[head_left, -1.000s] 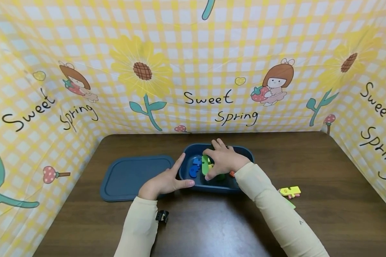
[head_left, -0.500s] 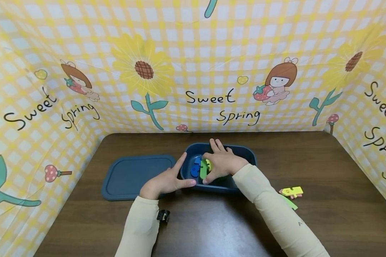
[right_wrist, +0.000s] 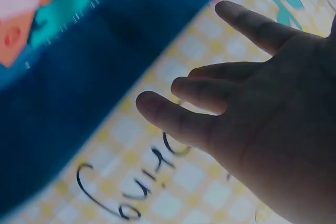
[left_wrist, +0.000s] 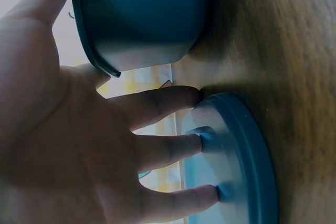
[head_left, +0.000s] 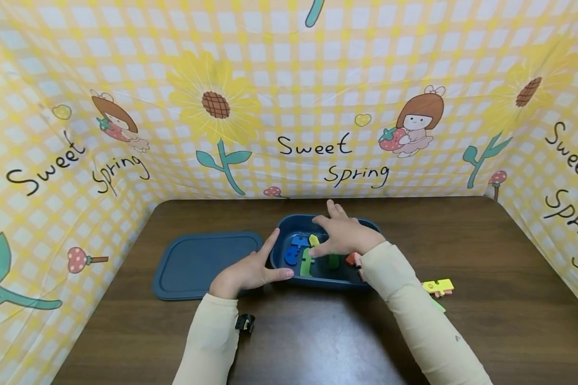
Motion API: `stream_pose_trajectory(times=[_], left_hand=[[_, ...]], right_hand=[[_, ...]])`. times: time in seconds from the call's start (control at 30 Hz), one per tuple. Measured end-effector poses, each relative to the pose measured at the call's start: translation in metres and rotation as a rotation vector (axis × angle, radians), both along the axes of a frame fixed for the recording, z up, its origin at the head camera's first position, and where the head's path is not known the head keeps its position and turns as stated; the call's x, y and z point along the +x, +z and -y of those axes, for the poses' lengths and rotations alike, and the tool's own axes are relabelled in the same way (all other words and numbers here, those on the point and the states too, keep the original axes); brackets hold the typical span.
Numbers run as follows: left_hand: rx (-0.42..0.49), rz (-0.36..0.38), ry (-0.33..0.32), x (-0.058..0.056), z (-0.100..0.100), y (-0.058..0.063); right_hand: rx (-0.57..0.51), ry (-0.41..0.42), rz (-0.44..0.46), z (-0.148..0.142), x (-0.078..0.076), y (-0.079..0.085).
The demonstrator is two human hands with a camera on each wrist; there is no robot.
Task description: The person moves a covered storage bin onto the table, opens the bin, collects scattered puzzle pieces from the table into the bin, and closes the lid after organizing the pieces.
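Observation:
A dark blue box (head_left: 327, 283) holds several small coloured pieces. Inside are blue pieces (head_left: 291, 256), a light green notched piece (head_left: 306, 263), a yellow piece (head_left: 313, 240), a dark green piece (head_left: 333, 261) and an orange-and-pink piece (head_left: 351, 259). My left hand (head_left: 241, 275) keeps its thumb and index finger at the box's left end. In the left wrist view, its other fingers reach down onto the lid (left_wrist: 228, 129). Fingers spread, my right hand (head_left: 347, 235) is over the box with nothing in it. The right wrist view shows its fingers (right_wrist: 176, 119) extended near the box wall (right_wrist: 105, 51).
On the brown table (head_left: 327, 337), the flat blue lid (head_left: 207, 264) lies left of the box. A yellow piece (head_left: 438, 286) and a light green piece (head_left: 438, 306) lie to the right, partly behind the right sleeve. Yellow checked cloth (head_left: 289, 107) encloses the table's back and sides.
My right hand has let go of the light green piece, which now lies in the box beside the blue ones, and has lifted away to the right. My left hand stays put.

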State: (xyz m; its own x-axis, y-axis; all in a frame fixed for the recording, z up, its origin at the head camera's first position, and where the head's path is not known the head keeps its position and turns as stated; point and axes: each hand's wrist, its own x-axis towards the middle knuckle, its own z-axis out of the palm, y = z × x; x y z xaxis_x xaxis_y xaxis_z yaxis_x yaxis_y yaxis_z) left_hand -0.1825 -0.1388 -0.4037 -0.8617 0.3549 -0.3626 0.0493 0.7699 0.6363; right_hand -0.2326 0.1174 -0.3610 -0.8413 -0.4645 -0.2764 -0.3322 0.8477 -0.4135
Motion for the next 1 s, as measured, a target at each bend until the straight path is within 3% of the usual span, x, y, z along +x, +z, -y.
stream_pose_trajectory(times=[0.27, 0.53, 0.7, 0.87, 1.0], left_hand=[[0.004, -0.003, 0.019, 0.000, -0.001, -0.002], [0.016, -0.005, 0.021, 0.001, -0.002, -0.004], [0.015, -0.024, 0.007, -0.002, -0.001, -0.003], [0.022, -0.027, -0.004, 0.000, 0.001, -0.003], [0.032, -0.025, -0.021, 0.000, 0.002, -0.004]], right_hand=[[-0.157, -0.061, -0.101, -0.037, 0.011, 0.031], [-0.246, -0.166, -0.226, -0.103, 0.036, 0.041], [-0.214, -0.238, -0.235, -0.149, 0.053, 0.032], [-0.140, -0.265, -0.237, -0.190, 0.066, 0.011], [-0.024, -0.298, -0.137, -0.217, 0.075, -0.003]])
